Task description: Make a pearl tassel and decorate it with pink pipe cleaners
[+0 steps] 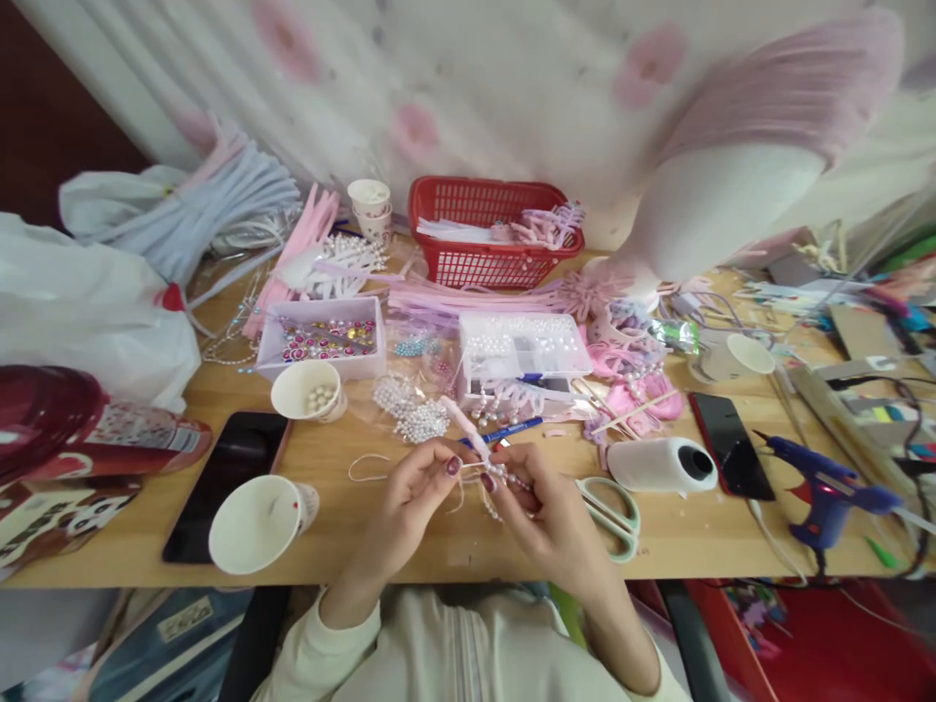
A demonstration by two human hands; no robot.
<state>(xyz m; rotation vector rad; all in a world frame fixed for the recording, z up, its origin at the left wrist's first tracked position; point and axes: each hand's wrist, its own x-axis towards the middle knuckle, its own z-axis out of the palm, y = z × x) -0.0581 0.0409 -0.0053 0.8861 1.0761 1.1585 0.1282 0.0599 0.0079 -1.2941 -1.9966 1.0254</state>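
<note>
Directly in front of the red basket (483,269), at the near side of the table (446,564), we see the left hand (413,497) pinching a pale thread (474,465) between thumb and forefinger. The right hand (557,502) grasps the lower end of a pink fuzzy stem (460,419) with some pearly beads (517,481); the stem tilts up and leftward. We judge the step in hand to be binding thread around the stem's base; the next move calls for a steady right-hand pinch and taut thread. Between hands and basket lie a blue pen (521,427) and a clear bead box (523,341). Nearer us than the basket, rightward, are scissors (630,528) and a white spool (650,465).
</note>
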